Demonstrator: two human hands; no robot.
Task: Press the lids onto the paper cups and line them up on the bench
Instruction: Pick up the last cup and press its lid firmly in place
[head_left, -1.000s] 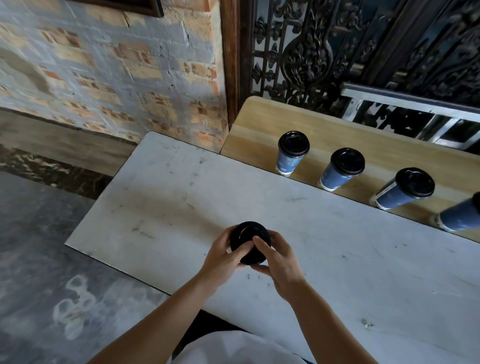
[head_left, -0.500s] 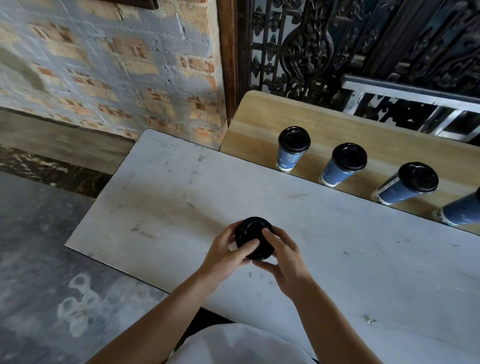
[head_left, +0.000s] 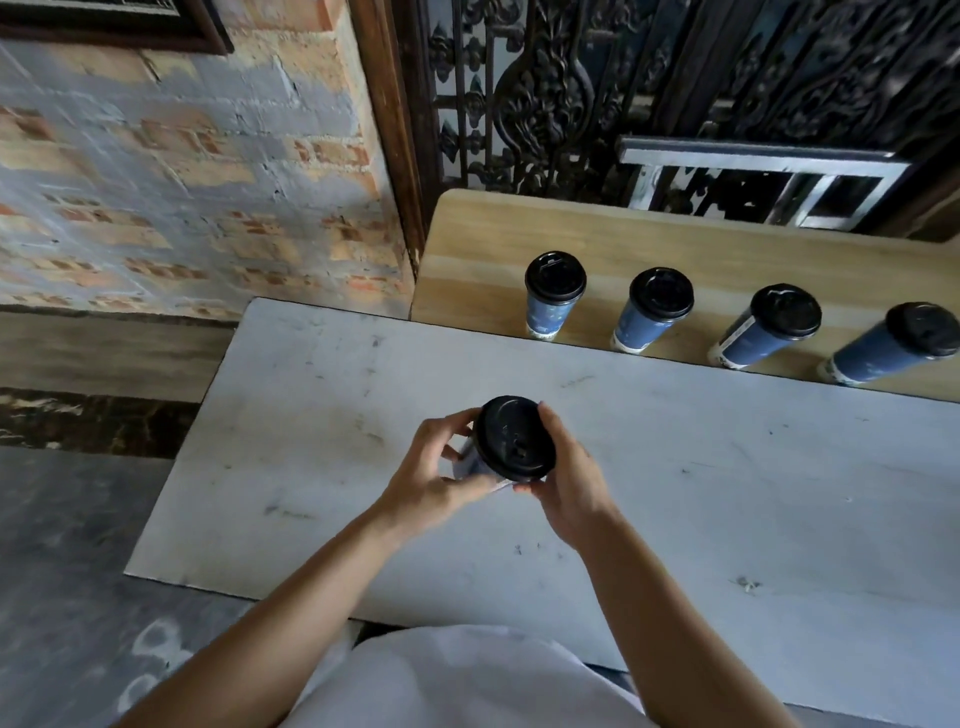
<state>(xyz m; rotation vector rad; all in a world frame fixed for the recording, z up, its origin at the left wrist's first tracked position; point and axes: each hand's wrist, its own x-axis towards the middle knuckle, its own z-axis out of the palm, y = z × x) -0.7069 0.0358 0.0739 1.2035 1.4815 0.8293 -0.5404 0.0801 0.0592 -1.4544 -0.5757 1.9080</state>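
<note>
Thumbs have come off the top of the lid (head_left: 514, 439) since a second ago, so now its whole black face with the sip hole is showing, and the cup (head_left: 467, 462) has tipped over with the top leaning toward the camera. The left hand (head_left: 431, 478) is wrapped round the blue body, fingers curled on the far side and thumb underneath. The right hand (head_left: 566, 478) has the lid's rim pinched, a finger up the right edge and the thumb at the near edge. The lid looks seated on the cup. All this is over the middle of the white table (head_left: 311, 415), near the front edge; honestly can't tell if the base is touching the tabletop, the hands hide it.

Behind the table, on the wooden bench (head_left: 493, 244), there are 4 lidded cups (head_left: 647, 325) standing in a row along its near edge, spaced apart, none touching. Brick wall (head_left: 182, 182) to the left, dark iron grille (head_left: 545, 104) behind the bench, and a white shirt (head_left: 467, 680) at the bottom.
</note>
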